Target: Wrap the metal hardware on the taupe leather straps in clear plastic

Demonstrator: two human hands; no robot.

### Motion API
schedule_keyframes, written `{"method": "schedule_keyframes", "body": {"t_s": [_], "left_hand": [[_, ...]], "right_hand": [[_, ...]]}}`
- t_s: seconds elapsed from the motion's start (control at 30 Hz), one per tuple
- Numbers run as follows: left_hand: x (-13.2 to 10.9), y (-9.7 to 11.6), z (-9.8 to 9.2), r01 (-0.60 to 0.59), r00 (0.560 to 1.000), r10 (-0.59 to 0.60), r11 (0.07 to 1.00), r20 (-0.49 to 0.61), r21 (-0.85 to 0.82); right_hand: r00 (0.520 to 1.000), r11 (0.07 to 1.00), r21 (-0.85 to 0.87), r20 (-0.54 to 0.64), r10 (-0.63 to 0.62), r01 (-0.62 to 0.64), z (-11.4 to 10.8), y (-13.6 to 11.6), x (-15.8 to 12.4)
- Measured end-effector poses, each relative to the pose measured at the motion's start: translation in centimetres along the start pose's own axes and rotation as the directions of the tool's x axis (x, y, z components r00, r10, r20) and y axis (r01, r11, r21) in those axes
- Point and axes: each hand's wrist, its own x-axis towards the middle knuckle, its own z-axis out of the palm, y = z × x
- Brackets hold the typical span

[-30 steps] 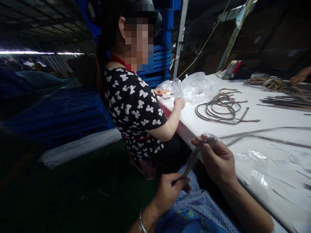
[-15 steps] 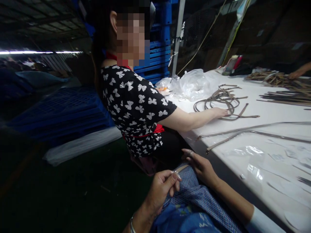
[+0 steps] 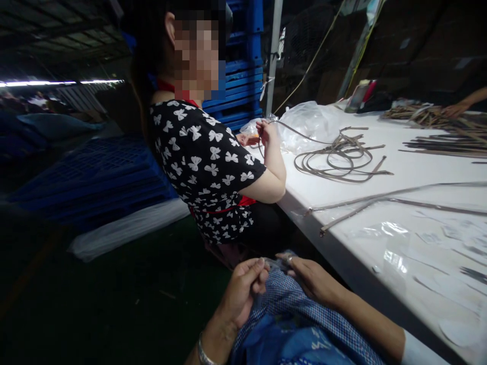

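My left hand (image 3: 245,286) is closed in a pinch, thumb against the bent fingers, over my lap. A thin, see-through piece that looks like clear plastic film (image 3: 273,264) runs from its fingertips towards my right hand (image 3: 310,276). The fingers of that hand are drawn together at the film's other end; they are partly blurred, and a shiny band shows on one finger. Beneath both hands lies the blue checked cloth (image 3: 292,294) over my lap.
To my right, a white table (image 3: 304,195) bears coiled brown straps (image 3: 335,157), long straps (image 3: 380,200) and clear bags (image 3: 310,124). A seated co-worker (image 3: 205,167) lifts a strap at the table's far left. Another person's hand (image 3: 454,109) touches a strap pile. Blue pallets (image 3: 95,177) stand left.
My right hand has come down and closed in near my left, its fingers drawing together at the clear film. The co-worker's hand has moved from the coil back towards their body, lifting a strap.
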Motion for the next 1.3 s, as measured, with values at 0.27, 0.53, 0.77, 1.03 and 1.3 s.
{"method": "schedule_keyframes", "body": {"t_s": [0.27,0.53,0.77,1.03,1.3], "left_hand": [[2.9,0.7,-4.2,-0.236,0.840,0.516,0.624,-0.166,0.745],[1.3,-3.5,-1.8,-0.504,0.803,0.518,0.328,0.294,0.799],[3.2,-4.1,-0.4,-0.454,0.875,0.453,0.651,0.168,0.608],[1.7,-4.0,0.7,-0.352,0.926,0.243,0.832,0.287,0.429],[0.0,-0.5,-0.2,-0.252,0.967,0.233,0.927,0.101,0.276]], "right_hand": [[0.823,0.750,0.340,0.284,0.492,-0.567,0.0,-2.6,0.2],[0.702,0.029,0.757,0.590,0.399,-0.653,-2.2,-4.5,2.0],[0.878,0.110,0.918,0.323,0.353,-0.382,-4.6,-6.8,4.1],[0.815,0.814,0.581,-0.466,0.344,-0.012,-5.9,-4.5,5.9],[0.990,0.983,-0.162,-0.101,-0.103,0.086,-2.1,-0.2,2.7]]}}
